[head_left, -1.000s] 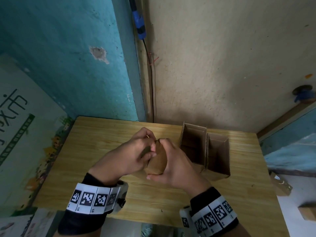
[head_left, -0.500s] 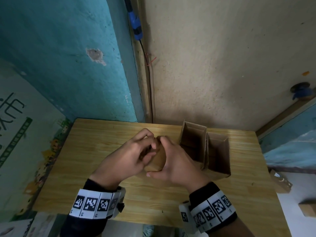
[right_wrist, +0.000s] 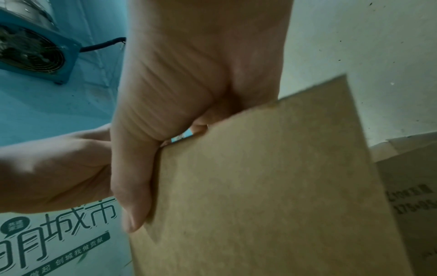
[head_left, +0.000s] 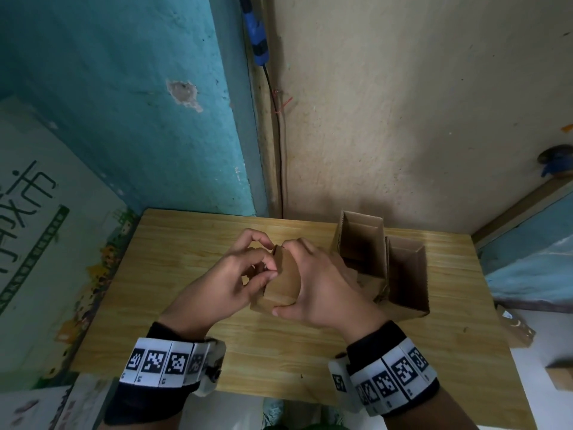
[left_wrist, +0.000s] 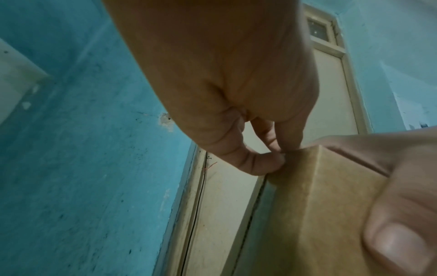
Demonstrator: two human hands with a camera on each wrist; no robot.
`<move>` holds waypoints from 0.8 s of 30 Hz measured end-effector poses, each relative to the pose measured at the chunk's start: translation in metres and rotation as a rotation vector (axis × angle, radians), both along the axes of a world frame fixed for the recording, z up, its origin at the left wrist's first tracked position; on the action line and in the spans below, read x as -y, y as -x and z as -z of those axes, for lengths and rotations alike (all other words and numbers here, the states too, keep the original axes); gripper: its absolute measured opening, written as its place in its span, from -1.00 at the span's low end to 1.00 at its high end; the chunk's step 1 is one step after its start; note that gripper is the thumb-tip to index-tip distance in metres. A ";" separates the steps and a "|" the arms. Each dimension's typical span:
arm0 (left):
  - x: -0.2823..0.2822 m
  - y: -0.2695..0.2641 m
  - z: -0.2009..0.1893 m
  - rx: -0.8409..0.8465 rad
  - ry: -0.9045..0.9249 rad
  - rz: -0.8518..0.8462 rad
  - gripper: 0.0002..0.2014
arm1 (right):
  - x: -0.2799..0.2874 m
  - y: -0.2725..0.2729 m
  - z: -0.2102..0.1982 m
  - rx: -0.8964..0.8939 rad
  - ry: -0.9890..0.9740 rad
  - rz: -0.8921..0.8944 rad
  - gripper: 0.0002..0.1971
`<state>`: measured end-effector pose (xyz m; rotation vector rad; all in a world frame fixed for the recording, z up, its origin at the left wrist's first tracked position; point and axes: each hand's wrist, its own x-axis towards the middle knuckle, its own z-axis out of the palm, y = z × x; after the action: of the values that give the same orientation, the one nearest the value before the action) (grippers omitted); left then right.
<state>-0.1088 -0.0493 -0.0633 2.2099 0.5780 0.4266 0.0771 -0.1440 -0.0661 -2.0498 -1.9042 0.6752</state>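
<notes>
Two open brown cardboard boxes [head_left: 384, 262] stand just beside the right hand [head_left: 322, 287], backed by the beige plaster wall [head_left: 403, 119]; the light wooden surface [head_left: 186, 259] lies open leftward and nearer.

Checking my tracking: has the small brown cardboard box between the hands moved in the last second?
No; the small brown cardboard box stays just left of the two open cardboard boxes.

A wooden table [head_left: 186, 274] is standing in the corner where a teal wall [head_left: 124, 88] is meeting a beige wall [head_left: 403, 103]. On its right half, a rear open box [head_left: 361, 240] and a front open box [head_left: 406, 274] are standing upright, touching. A black cable [head_left: 277, 150] is running down the corner below a blue connector [head_left: 258, 41]. A printed poster [head_left: 46, 228] is leaning at left. A blue fan [right_wrist: 35, 52] is sitting against the teal wall.
</notes>
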 end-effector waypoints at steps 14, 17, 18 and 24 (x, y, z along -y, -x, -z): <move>-0.003 0.022 0.020 0.163 0.168 -0.098 -0.88 | -0.008 0.014 -0.002 0.147 -0.020 -0.078 -0.05; -0.003 0.025 0.023 0.168 0.132 -0.095 -0.89 | -0.010 0.016 -0.003 0.160 -0.023 -0.084 -0.08; -0.003 0.025 0.024 0.168 0.118 -0.096 -0.91 | -0.011 0.016 -0.004 0.155 -0.026 -0.080 -0.10; -0.006 0.030 0.028 0.197 0.131 -0.098 -0.87 | -0.015 0.019 -0.004 0.176 -0.026 -0.097 -0.10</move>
<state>-0.1391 -0.0434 -0.0911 1.9935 0.5914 0.6316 0.0581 -0.1291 -0.0619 -2.0733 -2.1091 0.5029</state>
